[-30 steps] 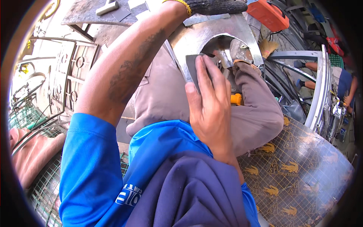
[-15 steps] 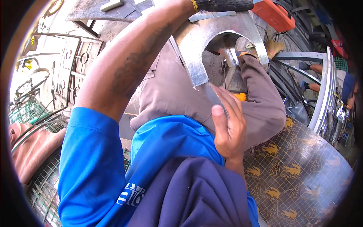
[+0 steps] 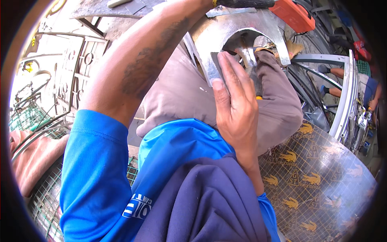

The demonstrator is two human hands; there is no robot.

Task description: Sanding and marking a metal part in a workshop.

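A shiny sheet-metal piece [image 3: 217,30] with a deep curved cutout rests against my bent legs. At the top edge of the view my left hand [image 3: 244,3], in a black glove with a yellow cuff, lies along its upper part; the frame cuts off most of its fingers. My bare right hand [image 3: 238,101] has its thumb and straight fingers pressed on a thin dark grey piece that looks like sandpaper [image 3: 217,66]. That piece lies against the left prong of the metal, below the cutout. Part of the prong is hidden behind my fingers.
An orange-red case [image 3: 293,15] stands beyond the metal, at the right. A grey bench [image 3: 94,12] holds flat grey sheets at far left. Metal frames [image 3: 342,97] and another person's legs [image 3: 336,82] are at right. A patterned brown board [image 3: 314,181] lies near right.
My right hand has moved up and slightly left with the grey piece, from below the prong onto it. The metal and my left arm have shifted slightly.
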